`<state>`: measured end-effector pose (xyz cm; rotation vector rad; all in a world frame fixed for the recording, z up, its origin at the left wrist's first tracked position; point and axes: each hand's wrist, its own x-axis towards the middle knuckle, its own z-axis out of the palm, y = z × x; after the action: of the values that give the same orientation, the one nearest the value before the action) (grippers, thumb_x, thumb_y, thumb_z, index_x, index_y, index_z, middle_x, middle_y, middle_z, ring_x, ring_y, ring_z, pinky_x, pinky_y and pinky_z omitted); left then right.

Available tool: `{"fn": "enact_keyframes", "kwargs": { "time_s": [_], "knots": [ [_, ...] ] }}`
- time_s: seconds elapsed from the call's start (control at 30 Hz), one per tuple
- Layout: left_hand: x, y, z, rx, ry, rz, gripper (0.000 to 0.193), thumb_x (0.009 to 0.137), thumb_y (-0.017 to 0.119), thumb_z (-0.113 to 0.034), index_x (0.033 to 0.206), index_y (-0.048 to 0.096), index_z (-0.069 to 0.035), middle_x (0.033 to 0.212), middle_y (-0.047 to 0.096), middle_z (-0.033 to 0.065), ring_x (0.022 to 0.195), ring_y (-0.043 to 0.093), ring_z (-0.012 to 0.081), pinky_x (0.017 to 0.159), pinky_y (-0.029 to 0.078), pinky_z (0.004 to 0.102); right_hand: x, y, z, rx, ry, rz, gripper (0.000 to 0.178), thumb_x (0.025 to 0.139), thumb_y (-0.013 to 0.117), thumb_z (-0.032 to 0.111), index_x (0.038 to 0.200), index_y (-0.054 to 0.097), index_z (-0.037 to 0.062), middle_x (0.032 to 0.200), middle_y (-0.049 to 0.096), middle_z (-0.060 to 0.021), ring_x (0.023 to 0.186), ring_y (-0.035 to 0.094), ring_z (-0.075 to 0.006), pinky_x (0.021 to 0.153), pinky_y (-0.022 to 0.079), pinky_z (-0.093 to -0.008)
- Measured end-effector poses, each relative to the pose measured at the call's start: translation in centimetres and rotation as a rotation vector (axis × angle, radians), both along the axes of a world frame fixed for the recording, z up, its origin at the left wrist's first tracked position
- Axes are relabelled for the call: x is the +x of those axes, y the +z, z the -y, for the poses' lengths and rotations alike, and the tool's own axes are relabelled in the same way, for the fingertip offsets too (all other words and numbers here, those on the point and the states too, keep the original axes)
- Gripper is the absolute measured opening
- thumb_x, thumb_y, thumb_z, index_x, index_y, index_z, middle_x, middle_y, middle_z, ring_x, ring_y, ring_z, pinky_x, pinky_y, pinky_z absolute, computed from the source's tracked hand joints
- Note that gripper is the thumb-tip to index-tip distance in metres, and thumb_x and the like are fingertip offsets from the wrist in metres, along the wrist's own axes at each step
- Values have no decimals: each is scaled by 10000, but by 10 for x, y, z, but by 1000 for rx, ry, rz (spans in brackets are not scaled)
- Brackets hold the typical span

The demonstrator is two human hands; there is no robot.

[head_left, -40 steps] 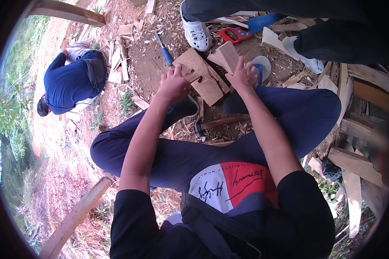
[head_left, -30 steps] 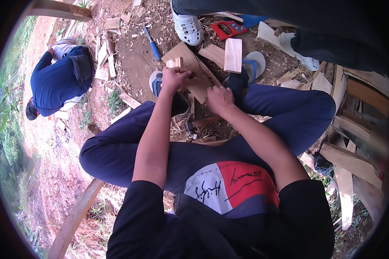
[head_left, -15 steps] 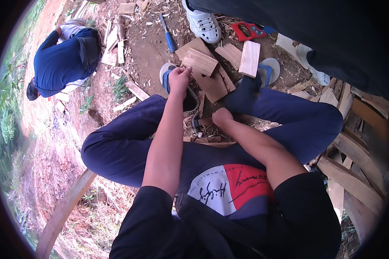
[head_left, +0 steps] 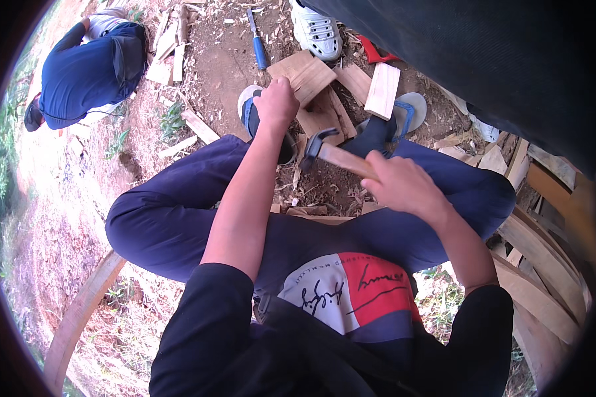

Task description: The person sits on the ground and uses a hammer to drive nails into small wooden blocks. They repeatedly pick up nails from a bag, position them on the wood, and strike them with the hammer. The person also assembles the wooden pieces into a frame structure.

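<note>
My right hand (head_left: 404, 182) grips a claw hammer (head_left: 346, 159) by its wooden handle. The dark metal head is raised above the ground between my legs, pointing left. My left hand (head_left: 276, 104) is closed at the left edge of a short, pale wooden board (head_left: 316, 78), which lies tilted over other pieces. Its fingertips are partly hidden, so anything small between them cannot be made out. Beneath is a browner board (head_left: 326, 114). Just right of these, another pale wooden block (head_left: 382, 90) rests by my sandalled foot (head_left: 412, 112).
A blue-handled chisel (head_left: 259, 49) lies beyond my left foot. Across from me stands a person in dark clothes and white clogs (head_left: 316, 34), with a red saw handle (head_left: 375, 51) nearby. Another person (head_left: 89, 76) bends down at far left. Long planks (head_left: 536, 291) are piled at right.
My right hand has come up and to the right, lifting the hammer off the ground. The board at my left hand has turned slightly. The whole view has shifted a little.
</note>
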<state>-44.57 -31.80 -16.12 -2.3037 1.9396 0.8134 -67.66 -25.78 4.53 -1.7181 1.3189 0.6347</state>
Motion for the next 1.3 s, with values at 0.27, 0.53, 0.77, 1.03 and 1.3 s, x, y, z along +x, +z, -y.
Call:
{"fn": "enact_keyframes", "kwargs": {
  "time_s": [0.27,0.53,0.77,1.03,1.3],
  "knots": [
    [-9,-19,-19,-335,108,-155,229,861,590,-175,1027,592,-19,1152,605,195,1054,575,402,832,489,507,-26,-58,44,84,-938,285,305,938,601,338,985,504,53,673,497,-23,544,501,-94,447,417,-272],
    [-27,-11,-13,-80,429,-417,244,868,636,-222,908,616,18,907,671,247,890,650,404,827,496,474,10,-119,42,551,-1303,462,284,985,530,393,990,488,112,655,436,61,493,396,-18,407,367,-192],
    [-55,-1,-37,39,683,-560,309,878,662,-302,877,616,3,830,685,193,818,672,346,773,514,423,9,-121,44,484,-999,340,301,998,493,407,988,486,106,721,454,42,520,411,-34,422,372,-207],
    [-27,-9,-44,-146,828,-456,280,881,673,-278,831,608,-11,783,666,151,743,649,306,711,506,409,3,-94,25,385,-966,351,300,1017,457,394,967,484,99,677,446,32,494,425,-50,418,368,-231],
    [-1,-38,-7,-136,783,-1029,245,869,732,-194,1025,735,-5,782,702,21,654,603,71,614,482,237,-13,-97,50,210,-1077,390,287,1001,500,387,976,502,101,672,454,44,500,428,-31,425,383,-207]
  ]
}}
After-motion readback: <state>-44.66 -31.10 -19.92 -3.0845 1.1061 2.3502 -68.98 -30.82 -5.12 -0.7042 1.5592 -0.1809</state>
